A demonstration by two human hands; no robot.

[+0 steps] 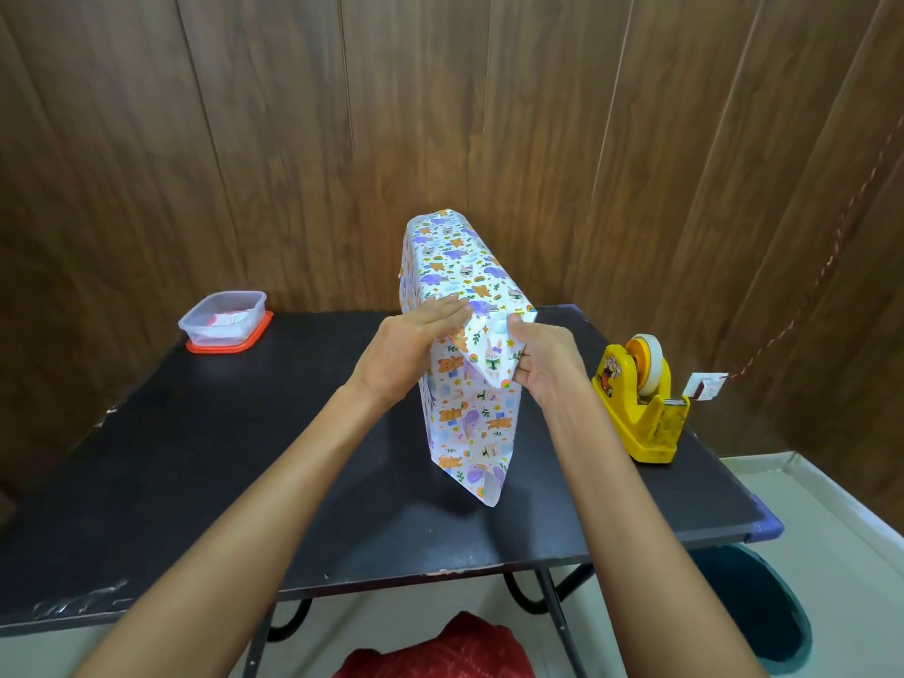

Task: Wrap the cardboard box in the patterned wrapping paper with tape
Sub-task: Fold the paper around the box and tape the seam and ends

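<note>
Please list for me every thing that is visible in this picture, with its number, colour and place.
wrapping paper: one, white with coloured animals, round the box standing on end mid-table
tape dispenser: one, yellow, table's right edge
container: one, clear, on a red lid, far left corner
table: one, black, centre
bin: one, teal, floor under right corner
cloth: one, red, bottom edge
left hand: one, flat on the paper's upper left
right hand: one, fingers pinch a folded paper flap
</note>
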